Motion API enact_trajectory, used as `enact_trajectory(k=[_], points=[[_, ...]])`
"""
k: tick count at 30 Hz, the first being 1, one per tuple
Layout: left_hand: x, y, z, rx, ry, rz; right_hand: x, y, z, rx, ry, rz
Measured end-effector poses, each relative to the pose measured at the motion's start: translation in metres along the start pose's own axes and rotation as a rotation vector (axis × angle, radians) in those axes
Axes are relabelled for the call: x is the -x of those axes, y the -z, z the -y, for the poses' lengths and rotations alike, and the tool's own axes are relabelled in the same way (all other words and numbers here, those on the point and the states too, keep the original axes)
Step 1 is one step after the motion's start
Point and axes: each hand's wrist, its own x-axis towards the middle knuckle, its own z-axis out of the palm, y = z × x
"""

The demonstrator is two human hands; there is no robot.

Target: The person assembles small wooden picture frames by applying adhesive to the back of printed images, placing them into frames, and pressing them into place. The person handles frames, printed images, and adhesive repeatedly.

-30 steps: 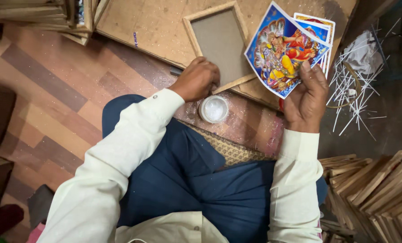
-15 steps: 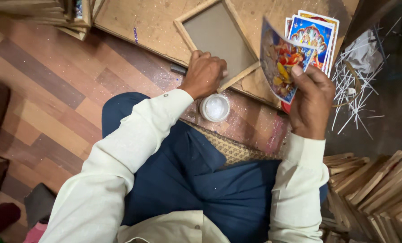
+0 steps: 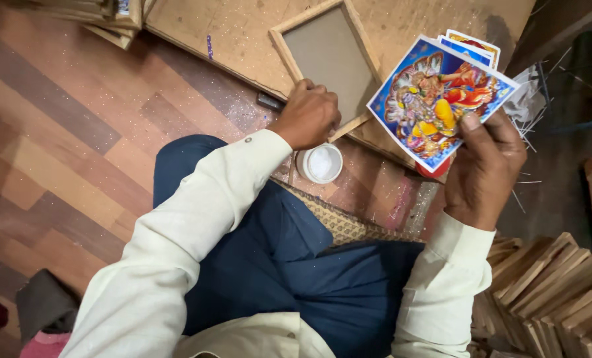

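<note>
From my feed, the person wears a cream long-sleeved shirt; one sleeve runs from the lower left of the frame up toward the centre, the other rises along the lower right. Each sleeve ends in a plain cuff, and I can see a small dark button on the cuff near the left hand [image 3: 307, 114]. The right hand [image 3: 485, 169] is bare, without rings. Dark blue trousers fill the lower middle, creased at the knees.
</note>
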Motion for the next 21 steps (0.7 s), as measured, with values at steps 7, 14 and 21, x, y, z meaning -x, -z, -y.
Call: enact_trajectory(k=[7, 14, 21], points=[[-0.003, -0.003, -0.006, -0.01, 0.042, -0.074, -0.016, -0.008, -0.016, -0.039, -0.02, -0.004], [-0.002, -0.017, -0.007, 0.011, 0.135, -0.125, -0.02, -0.007, -0.025, -0.087, -0.018, 0.026], [-0.015, 0.014, 0.013, 0.618, 0.492, -0.408, -0.02, 0.005, -0.024, -0.178, 0.0, -0.007]])
